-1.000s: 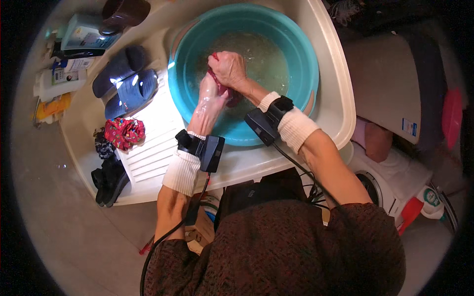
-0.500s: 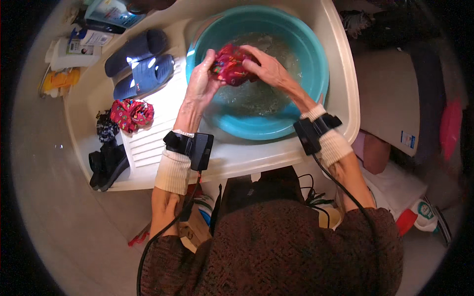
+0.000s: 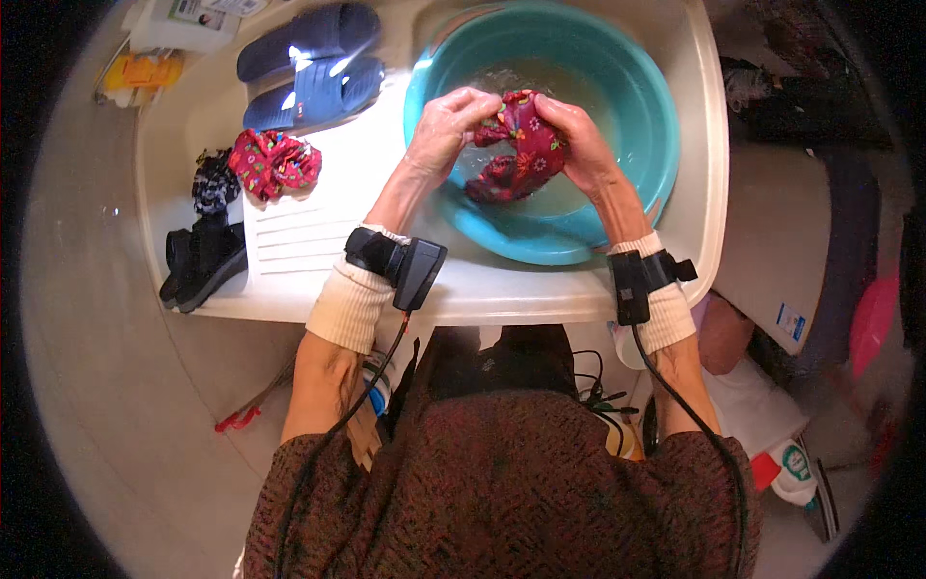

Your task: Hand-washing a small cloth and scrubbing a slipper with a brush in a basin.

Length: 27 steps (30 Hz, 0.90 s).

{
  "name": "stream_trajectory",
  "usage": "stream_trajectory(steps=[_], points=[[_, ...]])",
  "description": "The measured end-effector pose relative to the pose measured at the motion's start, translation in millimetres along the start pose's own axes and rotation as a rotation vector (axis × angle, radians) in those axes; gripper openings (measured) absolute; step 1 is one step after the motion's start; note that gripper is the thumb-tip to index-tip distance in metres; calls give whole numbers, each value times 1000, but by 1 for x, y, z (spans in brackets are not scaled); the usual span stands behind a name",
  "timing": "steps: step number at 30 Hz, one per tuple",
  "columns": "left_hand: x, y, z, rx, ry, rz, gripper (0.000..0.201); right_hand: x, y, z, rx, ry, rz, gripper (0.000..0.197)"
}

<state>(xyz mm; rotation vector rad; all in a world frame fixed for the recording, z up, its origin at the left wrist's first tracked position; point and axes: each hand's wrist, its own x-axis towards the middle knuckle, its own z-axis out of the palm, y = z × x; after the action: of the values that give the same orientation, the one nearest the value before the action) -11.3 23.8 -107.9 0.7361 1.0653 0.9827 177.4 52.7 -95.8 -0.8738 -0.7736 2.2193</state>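
Over the teal basin [image 3: 666, 125], both my hands grip a wet dark-red cloth [image 3: 536, 159] with a small flower print. It looks tube-like, curls round in a C shape, and its lower end hangs toward the cloudy water [image 3: 588, 101]. Closed in a pinch, my left hand [image 3: 446, 130] holds the upper left edge. My right hand [image 3: 585, 150] is wrapped round the right side, thumb on top. A similar red printed cloth [image 3: 275, 164] lies bunched up on the ribbed part of the white sink [image 3: 463, 301], left of the basin.
Blue slippers [image 3: 313, 77] lie behind the bunched cloth. Beside it are a black-and-white cloth [image 3: 214, 181] and black shoes [image 3: 204, 261]. Bottles and a yellow item [image 3: 143, 71] stand at the far left. Cables [image 3: 294, 463] run from the black wrist devices along both arms.
The red cloth has gone from a crumpled bundle to an opened-out, curved shape between my hands. My right hand has shifted from its top to its right side. The view has moved too.
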Motion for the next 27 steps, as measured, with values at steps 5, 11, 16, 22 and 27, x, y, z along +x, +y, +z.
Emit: stream_trajectory(steps=[5, 11, 16, 22, 27], points=[[-12, 9, -14, -167, 95, 8, 19, -9, 9, 6, -298, 65, -36, 29], [-10, -19, -11, -418, 127, -29, 20, 3, 10, 12, -194, 178, -219, 25], [3, -64, -70, -660, -331, -75, 24, 12, 59, 93, -1101, 269, -768, 18], [12, -52, 37, -684, 366, -221, 17, 50, 48, 18, -1594, 512, -592, 12], [11, -80, -54, -615, -237, -13, 22, 22, 90, 82, -1488, 368, -946, 27]])
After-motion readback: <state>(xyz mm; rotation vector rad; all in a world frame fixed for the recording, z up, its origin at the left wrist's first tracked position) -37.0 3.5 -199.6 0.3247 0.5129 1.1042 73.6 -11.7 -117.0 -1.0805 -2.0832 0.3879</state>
